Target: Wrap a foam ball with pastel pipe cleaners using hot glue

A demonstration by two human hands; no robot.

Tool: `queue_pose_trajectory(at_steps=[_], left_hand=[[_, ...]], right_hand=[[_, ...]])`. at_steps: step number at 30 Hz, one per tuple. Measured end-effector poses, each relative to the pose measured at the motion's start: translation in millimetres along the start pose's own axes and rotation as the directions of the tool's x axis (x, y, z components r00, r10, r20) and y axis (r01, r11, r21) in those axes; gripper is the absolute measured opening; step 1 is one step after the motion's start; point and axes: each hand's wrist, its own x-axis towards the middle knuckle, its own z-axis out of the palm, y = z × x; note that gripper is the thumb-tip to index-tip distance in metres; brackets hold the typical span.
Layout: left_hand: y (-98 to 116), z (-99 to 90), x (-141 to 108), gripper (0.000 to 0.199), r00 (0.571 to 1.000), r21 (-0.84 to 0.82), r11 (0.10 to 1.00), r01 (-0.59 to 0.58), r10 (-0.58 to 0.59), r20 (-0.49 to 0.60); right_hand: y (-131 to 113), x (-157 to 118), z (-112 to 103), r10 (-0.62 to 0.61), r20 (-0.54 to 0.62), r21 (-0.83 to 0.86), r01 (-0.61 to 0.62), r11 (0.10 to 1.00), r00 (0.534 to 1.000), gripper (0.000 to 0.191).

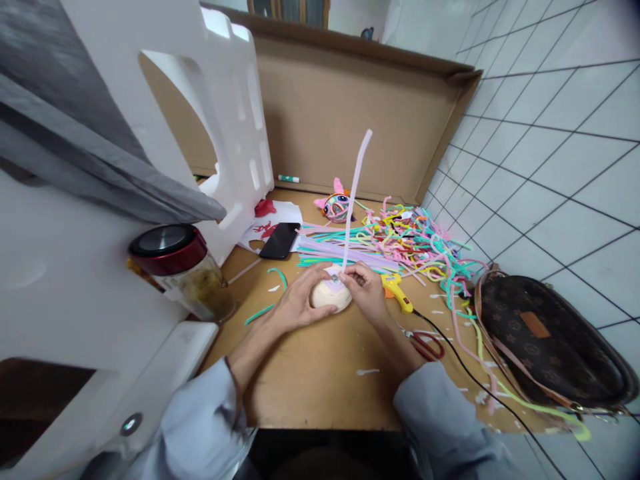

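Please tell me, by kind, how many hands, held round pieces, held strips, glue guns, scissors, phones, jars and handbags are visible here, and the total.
Left hand and right hand: 2
Pale round piece: 1
Pale strip: 1
Glue gun: 1
Scissors: 1
Phone: 1
Jar: 1
Handbag: 1
Total: 9

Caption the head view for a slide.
Left hand holds a rounded cream piece; right hand pinches a pale pink strip.

From my end I see a brn tabletop (320, 393) w/ tangled pipe cleaners (400, 248), yel glue gun (400, 295), red-handled scissors (429, 347), lidded jar (197, 283) on L, brn bag (550, 333) on R.
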Motion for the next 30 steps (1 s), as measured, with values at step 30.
queue_pose_trajectory(at_steps=[30], left_hand=[[5.3, -1.3, 2.1, 0.045, 1.0, -0.008, 1.0, -0.012, 0.012, 0.018]], right_hand=[[0.8, -4.3, 2.9, -0.007, -0.048, -0.036, 0.005, 0.999, 0.999, 0.014]])
